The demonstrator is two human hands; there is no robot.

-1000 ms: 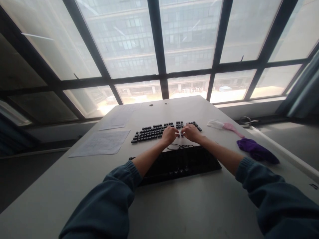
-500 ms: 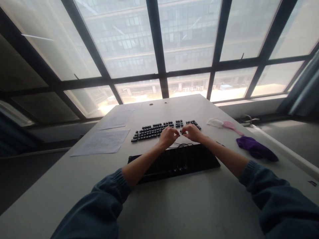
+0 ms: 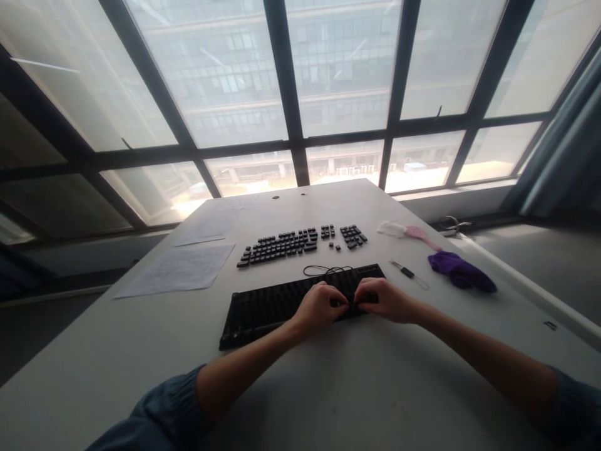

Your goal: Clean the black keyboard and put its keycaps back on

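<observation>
- Tall windows are rising beyond the far edge of the white table (image 3: 385,388).
- The black keyboard (image 3: 267,304) is lying slantwise on the middle of the table, its cable (image 3: 323,270) curling beyond its far edge.
- Most keycaps (image 3: 279,246) are sitting off it, in loose blocks towards the table's far edge; the board is looking largely bare, so the two are standing mostly separated. What is under the hands is staying hidden.
- The left hand (image 3: 322,307) is pinching thumb and finger together over the board's right part.
- The right hand (image 3: 387,299) is facing it, its grip also closing to a pinch; whether either is holding a cap is too small to tell.
- Papers (image 3: 181,269) are lying near the left edge, a purple cloth (image 3: 462,271) near the right.
</observation>
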